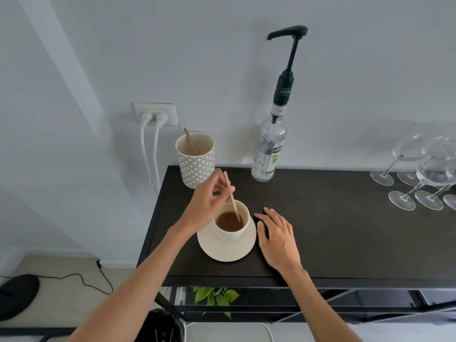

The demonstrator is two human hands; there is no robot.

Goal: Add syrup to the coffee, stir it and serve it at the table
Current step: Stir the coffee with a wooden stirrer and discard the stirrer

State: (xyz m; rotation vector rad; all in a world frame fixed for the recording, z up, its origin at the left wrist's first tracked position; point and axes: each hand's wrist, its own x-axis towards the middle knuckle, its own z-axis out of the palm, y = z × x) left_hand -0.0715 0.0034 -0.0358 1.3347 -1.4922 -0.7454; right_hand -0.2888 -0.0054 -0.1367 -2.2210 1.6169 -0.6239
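Note:
A cream cup (230, 234) of brown coffee stands on a cream saucer (225, 250) near the left end of the dark shelf top (333, 233). My left hand (209, 206) pinches a thin wooden stirrer (232, 197) whose lower end dips into the coffee. My right hand (277, 238) rests flat on the shelf top, fingers spread, just right of the saucer and holding nothing. The clear syrup bottle (270, 149) with a tall black pump stands at the back against the wall.
A patterned holder (196, 166) with more wooden stirrers stands at the back left corner. Several wine glasses (424, 174) crowd the right end. Two white plugs sit in a wall socket (155, 114). Below are a green plant (214, 296) and a black bin (160, 327).

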